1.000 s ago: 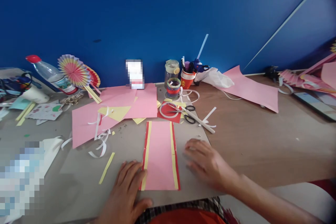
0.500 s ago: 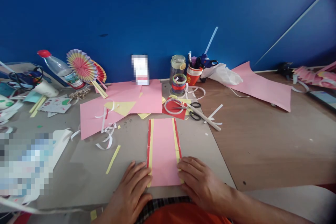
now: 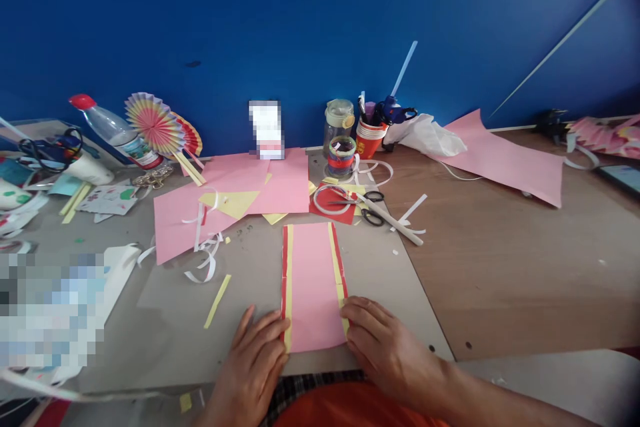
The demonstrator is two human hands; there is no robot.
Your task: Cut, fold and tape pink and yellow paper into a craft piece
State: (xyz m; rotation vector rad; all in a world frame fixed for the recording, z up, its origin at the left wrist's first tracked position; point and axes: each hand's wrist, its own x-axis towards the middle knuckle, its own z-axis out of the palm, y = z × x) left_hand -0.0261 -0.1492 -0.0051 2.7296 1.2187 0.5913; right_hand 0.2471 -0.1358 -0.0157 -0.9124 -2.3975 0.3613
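Note:
A long pink paper sheet [image 3: 313, 287] with red and yellow strips along both long sides lies lengthwise before me. My left hand [image 3: 263, 347] holds its near left edge, fingertips on the yellow border and thumb tucked low. On the opposite side, my right hand [image 3: 373, 333] grips the near right edge with fingers bent together over the border. The near end of the sheet bows slightly between my hands. A loose yellow paper strip [image 3: 217, 301] lies left of the sheet. Beyond the far end are black-handled scissors [image 3: 373, 207] and red paper [image 3: 330, 203].
Larger pink paper [image 3: 175, 227] and curled white strips [image 3: 205, 267] lie behind and left. A clear bottle [image 3: 334, 123], tape rolls [image 3: 341, 159] and a red paper cup [image 3: 369, 140] stand near the blue wall. A folded fan [image 3: 153, 123] leans at left.
My fingers have shifted slightly at the sheet's edges, and its near end now curves a little more. The whole view has moved slightly.

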